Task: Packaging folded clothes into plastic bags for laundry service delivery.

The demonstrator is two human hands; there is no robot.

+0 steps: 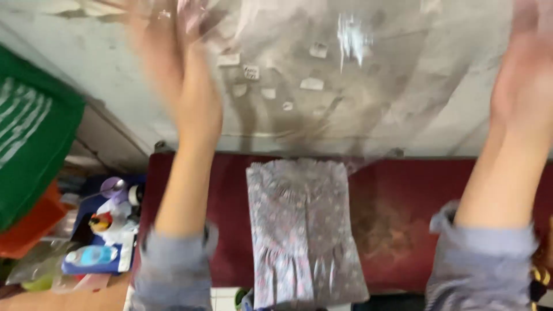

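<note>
Both my arms are raised and blurred by motion. My left hand and my right hand hold the two top corners of a clear plastic bag, stretched wide in front of me; its sheet glints with light. Below it a folded grey garment with a small flower print lies flat on a dark red table surface, between my forearms. My grey sleeves are pushed up to the elbows.
A pale wall runs behind the table. A green crate and an orange one stand at the left. Below them sit a plastic bottle, packets and small clutter on a wooden surface.
</note>
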